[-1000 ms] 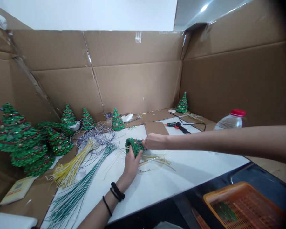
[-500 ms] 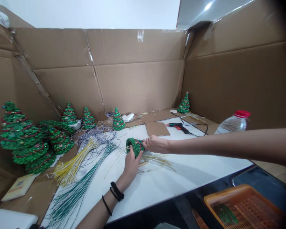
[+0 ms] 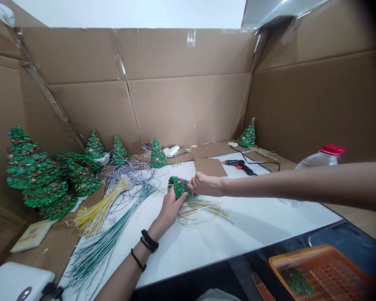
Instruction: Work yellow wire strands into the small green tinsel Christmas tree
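Sitting closest: an orange plastic basket (image 3: 296, 252), low on the right, well apart from the work.
Left hand: here it is (image 3: 171, 205), black bands (image 3: 149, 239) on the forearm, pinching the base end of a small Christmas tree (image 3: 178, 186), thumb outside, some fingers lost around the rim.
Yellow strands: loose (image 3: 217, 211), just on the near side of the tree.
Tree's spot: between the two hands, over the middle of the white table (image 3: 238, 234); touching it or not, can't tell.
Long axis: tipped on its side, roughly left to right, open base left, narrow end right.
Right hand: a fist (image 3: 205, 184) wrapped around that narrow end, very tip hidden.
Nearer hand: left for the base, right for the tip, both in contact.
Cardboard square: just beyond the fist (image 3: 210, 167), hot glue gun (image 3: 240, 165) beside it, nozzle its way.
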### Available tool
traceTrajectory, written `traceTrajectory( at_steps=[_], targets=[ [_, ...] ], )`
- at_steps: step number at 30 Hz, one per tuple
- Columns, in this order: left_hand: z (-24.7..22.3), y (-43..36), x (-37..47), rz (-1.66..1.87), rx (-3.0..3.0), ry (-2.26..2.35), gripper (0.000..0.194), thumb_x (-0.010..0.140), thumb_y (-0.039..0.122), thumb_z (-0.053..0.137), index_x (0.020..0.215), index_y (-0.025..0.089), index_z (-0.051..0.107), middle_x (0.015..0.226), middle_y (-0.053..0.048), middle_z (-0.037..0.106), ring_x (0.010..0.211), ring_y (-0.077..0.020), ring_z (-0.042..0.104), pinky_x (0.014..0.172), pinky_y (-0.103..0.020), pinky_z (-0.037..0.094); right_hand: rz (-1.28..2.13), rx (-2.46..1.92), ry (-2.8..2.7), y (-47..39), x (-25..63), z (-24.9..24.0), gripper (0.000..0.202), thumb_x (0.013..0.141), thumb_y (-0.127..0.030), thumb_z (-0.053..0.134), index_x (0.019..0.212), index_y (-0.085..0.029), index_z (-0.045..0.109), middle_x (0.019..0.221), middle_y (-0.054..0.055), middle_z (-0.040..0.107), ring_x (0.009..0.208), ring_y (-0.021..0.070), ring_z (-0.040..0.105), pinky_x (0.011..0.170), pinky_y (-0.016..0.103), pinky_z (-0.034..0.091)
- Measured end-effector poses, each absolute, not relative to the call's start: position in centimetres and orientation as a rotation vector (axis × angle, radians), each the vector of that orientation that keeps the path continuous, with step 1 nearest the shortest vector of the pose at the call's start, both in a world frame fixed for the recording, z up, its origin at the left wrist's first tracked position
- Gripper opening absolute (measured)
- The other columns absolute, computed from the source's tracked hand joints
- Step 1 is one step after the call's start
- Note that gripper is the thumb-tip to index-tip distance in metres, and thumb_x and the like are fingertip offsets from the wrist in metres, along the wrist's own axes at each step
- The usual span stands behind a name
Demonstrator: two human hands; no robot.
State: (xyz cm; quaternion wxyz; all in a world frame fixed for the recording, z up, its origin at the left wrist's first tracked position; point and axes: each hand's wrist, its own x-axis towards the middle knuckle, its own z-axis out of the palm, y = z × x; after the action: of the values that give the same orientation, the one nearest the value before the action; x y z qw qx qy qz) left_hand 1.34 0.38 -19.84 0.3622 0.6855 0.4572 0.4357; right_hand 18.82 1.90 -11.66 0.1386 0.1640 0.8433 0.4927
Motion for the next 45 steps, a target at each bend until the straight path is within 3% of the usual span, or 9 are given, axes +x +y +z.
traceTrajectory(
  at_steps=[8, 16, 21, 25, 29, 35, 40, 45],
  targets=[
    [-18.4, 1.8, -0.1, 1.035, 1.697, 0.925, 0.035, 0.08, 0.037, 0.057, 0.106, 0.015, 0.055, 0.099, -0.006, 0.064, 0.089, -0.0191, 0.056, 0.081, -0.029, 0.043, 1.165, 0.437, 2.688, 3.4, 18.4, -11.6, 0.029, 0.073, 0.005, 0.035, 0.073, -0.019, 0.052, 0.059, 0.005, 0.057, 0.047, 0.0184, 0.045, 0.051, 0.031, 0.027],
    [-17.9, 2.1, -0.4, 1.04, 1.671, 0.885, 0.038, 0.079, 0.037, 0.058, 0.11, 0.015, 0.055, 0.107, -0.008, 0.062, 0.098, -0.0209, 0.055, 0.09, -0.033, 0.04, 0.904, 0.52, 2.723, 2.9, 17.7, -9.7, 0.027, 0.082, -0.001, 0.036, 0.082, -0.015, 0.059, 0.071, 0.011, 0.064, 0.06, 0.0198, 0.055, 0.06, 0.031, 0.033],
    [-18.8, 1.0, 0.6, 1.141, 1.679, 1.02, 0.039, 0.081, 0.037, 0.055, 0.113, 0.017, 0.051, 0.109, -0.009, 0.063, 0.1, -0.0225, 0.057, 0.089, -0.035, 0.042, 0.377, 0.933, 2.551, 2.6, 16.3, -8.3, 0.017, 0.077, -0.006, 0.05, 0.081, -0.01, 0.065, 0.077, 0.015, 0.068, 0.074, 0.023, 0.064, 0.061, 0.029, 0.038],
    [-19.9, -0.1, 1.6, 1.16, 1.715, 1.226, 0.047, 0.081, 0.038, 0.054, 0.122, 0.016, 0.043, 0.11, -0.012, 0.063, 0.101, -0.025, 0.058, 0.087, -0.037, 0.043, -0.138, 1.503, 2.41, 2.0, 15.4, -7.8, 0.018, 0.076, -0.016, 0.055, 0.086, -0.009, 0.068, 0.091, 0.019, 0.068, 0.092, 0.0284, 0.063, 0.069, 0.031, 0.044],
    [-20.7, -0.6, 2.1, 1.103, 1.811, 1.3, 0.057, 0.082, 0.037, 0.051, 0.129, 0.009, 0.034, 0.114, -0.019, 0.06, 0.104, -0.0291, 0.056, 0.088, -0.042, 0.043, -0.447, 1.748, 2.243, 1.5, 15.3, -7.7, 0.021, 0.077, -0.023, 0.055, 0.088, -0.009, 0.067, 0.082, 0.015, 0.067, 0.073, 0.0248, 0.065, 0.057, 0.029, 0.047],
    [-21.0, -0.6, 2.1, 1.073, 1.856, 1.227, 0.058, 0.083, 0.038, 0.05, 0.131, 0.011, 0.031, 0.126, -0.02, 0.05, 0.116, -0.029, 0.048, 0.098, -0.045, 0.036, -0.776, 1.96, 2.082, 1.4, 15.9, -8.2, 0.013, 0.079, -0.018, 0.05, 0.079, -0.01, 0.06, 0.058, 0.002, 0.053, 0.042, 0.0124, 0.05, 0.04, 0.024, 0.039],
    [-21.1, -0.9, 1.9, 1.05, 1.965, 1.104, 0.052, 0.087, 0.036, 0.044, 0.131, 0.012, 0.03, 0.131, -0.019, 0.043, 0.124, -0.027, 0.039, 0.104, -0.045, 0.029, -1.178, 2.032, 1.971, 1.1, 17.1, -9.1, 0.025, 0.087, -0.022, 0.04, 0.063, -0.017, 0.044, 0.045, -0.006, 0.032, 0.033, 0.0066, 0.029, 0.033, 0.019, 0.027],
    [-21.3, -1.0, 1.8, 1.02, 1.982, 1.036, 0.05, 0.087, 0.035, 0.045, 0.131, 0.014, 0.033, 0.129, -0.016, 0.044, 0.122, -0.0263, 0.039, 0.105, -0.045, 0.028, -1.695, 1.87, 1.828, 0.6, 19.1, -9.7, 0.033, 0.093, -0.021, 0.027, 0.061, -0.019, 0.035, 0.045, -0.01, 0.019, 0.034, 0.0045, 0.015, 0.033, 0.014, 0.014]
  ],
)
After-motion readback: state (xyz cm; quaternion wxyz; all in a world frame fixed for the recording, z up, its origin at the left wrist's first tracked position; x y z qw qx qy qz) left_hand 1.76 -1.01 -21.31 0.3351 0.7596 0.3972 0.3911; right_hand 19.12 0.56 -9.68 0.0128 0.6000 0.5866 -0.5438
